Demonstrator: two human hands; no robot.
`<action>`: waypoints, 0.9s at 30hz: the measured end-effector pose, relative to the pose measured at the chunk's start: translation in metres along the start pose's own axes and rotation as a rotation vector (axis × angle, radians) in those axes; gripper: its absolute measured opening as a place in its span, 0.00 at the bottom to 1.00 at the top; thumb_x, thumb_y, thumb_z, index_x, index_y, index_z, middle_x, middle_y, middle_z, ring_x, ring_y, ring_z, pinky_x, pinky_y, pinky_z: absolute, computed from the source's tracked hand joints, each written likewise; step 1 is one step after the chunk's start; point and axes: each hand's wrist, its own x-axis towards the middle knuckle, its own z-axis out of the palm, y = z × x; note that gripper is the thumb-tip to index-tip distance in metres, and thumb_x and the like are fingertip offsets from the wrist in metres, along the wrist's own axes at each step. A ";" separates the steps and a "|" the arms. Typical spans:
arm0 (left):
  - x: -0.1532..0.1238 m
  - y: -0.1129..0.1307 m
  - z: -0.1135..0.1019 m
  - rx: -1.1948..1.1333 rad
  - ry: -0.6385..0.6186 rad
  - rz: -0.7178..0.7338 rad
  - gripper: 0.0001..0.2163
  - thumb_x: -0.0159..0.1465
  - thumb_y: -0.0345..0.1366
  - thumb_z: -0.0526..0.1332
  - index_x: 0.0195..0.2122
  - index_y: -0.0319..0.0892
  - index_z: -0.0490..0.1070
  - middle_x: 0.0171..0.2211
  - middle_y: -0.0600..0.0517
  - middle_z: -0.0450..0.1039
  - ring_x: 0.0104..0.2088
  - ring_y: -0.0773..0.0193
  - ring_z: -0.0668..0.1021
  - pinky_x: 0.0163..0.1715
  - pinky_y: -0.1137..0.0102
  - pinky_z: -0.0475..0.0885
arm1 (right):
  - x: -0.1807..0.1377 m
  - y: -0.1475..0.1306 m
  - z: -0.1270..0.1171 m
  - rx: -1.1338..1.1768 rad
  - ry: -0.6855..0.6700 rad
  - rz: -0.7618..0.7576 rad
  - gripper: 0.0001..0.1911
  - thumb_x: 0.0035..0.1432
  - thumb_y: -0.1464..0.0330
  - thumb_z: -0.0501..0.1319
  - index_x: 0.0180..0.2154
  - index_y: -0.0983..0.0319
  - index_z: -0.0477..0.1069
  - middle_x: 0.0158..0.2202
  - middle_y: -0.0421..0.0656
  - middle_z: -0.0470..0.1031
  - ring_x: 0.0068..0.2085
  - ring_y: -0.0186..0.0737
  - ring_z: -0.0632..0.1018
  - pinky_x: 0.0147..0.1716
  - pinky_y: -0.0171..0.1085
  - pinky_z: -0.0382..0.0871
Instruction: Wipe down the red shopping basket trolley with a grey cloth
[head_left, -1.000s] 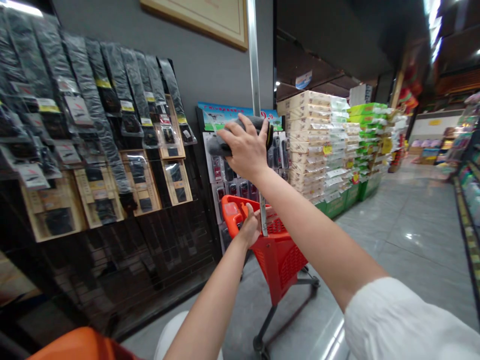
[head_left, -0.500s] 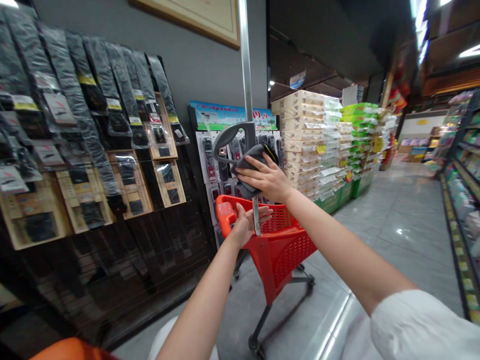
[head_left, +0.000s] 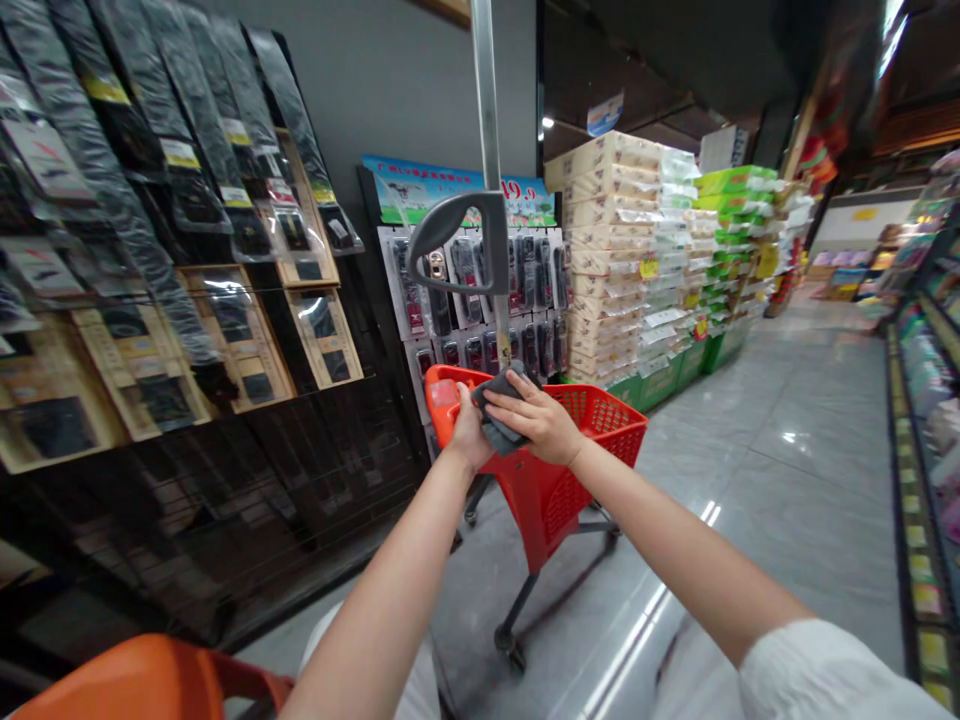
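Observation:
A red shopping trolley [head_left: 592, 440] stands in front of me with a tall metal pole [head_left: 489, 180] and a grey handle [head_left: 450, 225] rising from its near end. My right hand [head_left: 534, 420] presses a grey cloth [head_left: 495, 400] against the base of the pole, fingers closed over the cloth. My left hand [head_left: 465, 438] sits just left of it at the trolley's rim, fingers wrapped round the pole's foot, partly hidden by the cloth.
A rack of packaged black socks [head_left: 172, 230] lines the wall on the left. Small gadgets hang behind the trolley [head_left: 457, 300]. Stacked tissue packs [head_left: 637, 270] stand beyond. Shelves [head_left: 930, 380] run along the right of a grey tiled aisle. An orange object [head_left: 142, 680] lies at bottom left.
My right hand has slid the cloth down the pole from the grey handle to the trolley's rim. The left hand stays at the pole's base. The view has tilted down.

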 end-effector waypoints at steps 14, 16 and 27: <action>0.001 -0.006 0.000 0.219 -0.050 -0.001 0.41 0.65 0.64 0.33 0.52 0.38 0.75 0.47 0.42 0.79 0.55 0.50 0.75 0.57 0.57 0.67 | -0.028 -0.019 0.006 0.137 -0.010 0.153 0.26 0.62 0.78 0.51 0.59 0.60 0.68 0.63 0.46 0.66 0.71 0.41 0.42 0.67 0.53 0.55; 0.002 -0.004 -0.001 0.307 -0.119 -0.037 0.41 0.63 0.65 0.36 0.50 0.37 0.76 0.47 0.39 0.79 0.54 0.47 0.76 0.55 0.55 0.68 | -0.055 -0.024 0.008 0.172 -0.073 0.154 0.26 0.61 0.79 0.50 0.59 0.60 0.68 0.63 0.46 0.66 0.71 0.41 0.47 0.66 0.52 0.58; 0.009 0.046 -0.055 1.726 0.027 0.389 0.22 0.66 0.51 0.49 0.38 0.45 0.81 0.55 0.48 0.75 0.67 0.50 0.60 0.67 0.51 0.42 | -0.111 -0.038 0.025 0.221 -0.159 1.039 0.29 0.59 0.70 0.56 0.62 0.55 0.62 0.65 0.50 0.63 0.67 0.65 0.58 0.54 0.78 0.53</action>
